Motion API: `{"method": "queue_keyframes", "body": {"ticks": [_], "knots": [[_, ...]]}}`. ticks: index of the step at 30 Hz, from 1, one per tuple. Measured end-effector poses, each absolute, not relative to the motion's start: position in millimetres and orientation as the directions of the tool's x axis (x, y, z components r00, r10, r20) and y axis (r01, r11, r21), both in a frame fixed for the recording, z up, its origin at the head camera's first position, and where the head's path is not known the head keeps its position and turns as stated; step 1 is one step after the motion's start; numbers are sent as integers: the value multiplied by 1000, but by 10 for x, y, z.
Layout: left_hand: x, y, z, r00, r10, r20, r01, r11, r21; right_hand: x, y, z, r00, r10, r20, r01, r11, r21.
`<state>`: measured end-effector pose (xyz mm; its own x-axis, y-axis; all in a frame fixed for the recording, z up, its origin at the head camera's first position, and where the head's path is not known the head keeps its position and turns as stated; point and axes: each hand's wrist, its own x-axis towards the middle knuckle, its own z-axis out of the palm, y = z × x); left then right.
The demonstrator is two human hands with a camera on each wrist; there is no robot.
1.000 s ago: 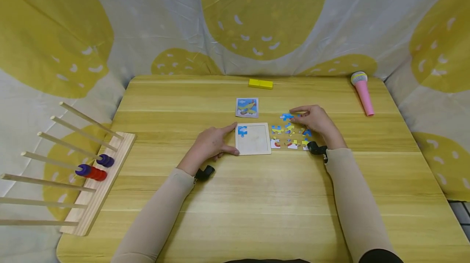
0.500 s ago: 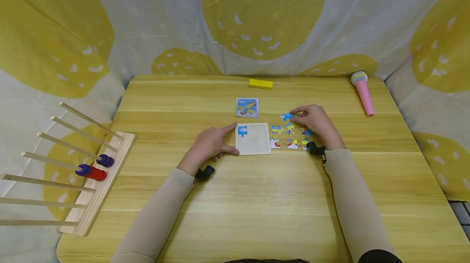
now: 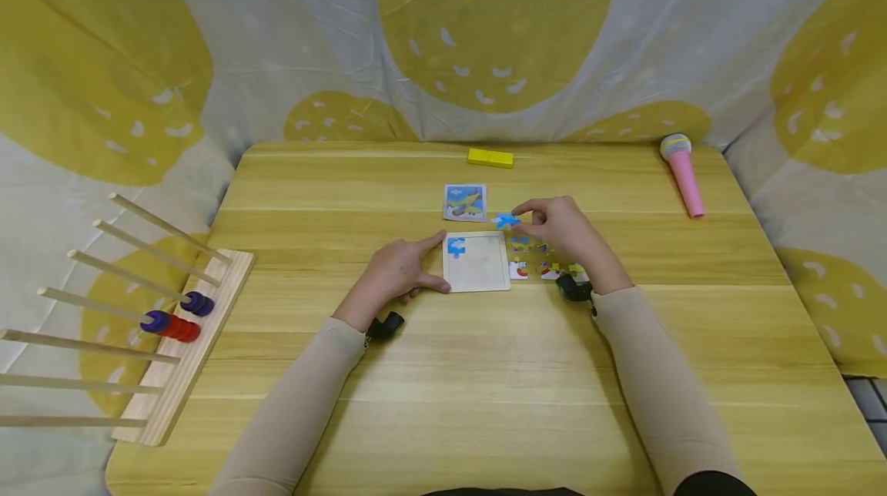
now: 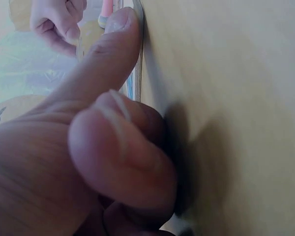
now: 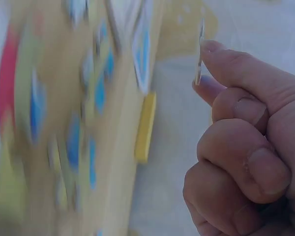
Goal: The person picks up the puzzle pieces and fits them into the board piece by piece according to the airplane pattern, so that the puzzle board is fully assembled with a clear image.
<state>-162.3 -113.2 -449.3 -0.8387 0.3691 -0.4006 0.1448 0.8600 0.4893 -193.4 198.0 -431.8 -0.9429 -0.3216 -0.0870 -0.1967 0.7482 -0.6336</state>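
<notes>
My right hand [image 3: 563,226] pinches a blue puzzle piece [image 3: 506,220] between thumb and index finger, above the table near the tray's upper right corner. The piece shows edge-on in the right wrist view, with the other fingers curled below. A square puzzle tray [image 3: 478,269] lies flat, one blue puzzle piece [image 3: 456,246] in its upper left corner. My left hand [image 3: 398,269] rests at the tray's left side, straight thumb and index finger spread to touch its two left corners. Several loose pieces [image 3: 518,270] lie right of the tray, partly hidden by my right hand.
A picture card with an airplane [image 3: 465,202] lies behind the tray. Farther back is a yellow block [image 3: 490,158]. A pink toy microphone [image 3: 684,180] lies at the back right. A wooden peg rack [image 3: 201,350] with red and purple rings stands at the left.
My right hand has picked up the blue piece from the loose pieces and carried it left toward the tray. The left hand has stayed at the tray's left side.
</notes>
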Motion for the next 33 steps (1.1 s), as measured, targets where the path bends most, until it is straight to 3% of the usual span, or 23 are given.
{"method": "queue_keyframes", "body": {"ticks": [7, 24, 33], "knots": [[-1624, -1131, -4509, -838, 374, -397, 165, 868, 468, -1845, 1520, -4503, -897, -435, -73, -319, 754, -574], [-1646, -1136, -4516, -837, 378, -395, 177, 871, 457, -1841, 1380, -4616, -890, -452, -62, -343, 753, -562], [-1642, -1134, -4513, -837, 375, -398, 174, 873, 456, -1814, 1312, -4604, -902, -425, -77, -336, 803, -493]]}}
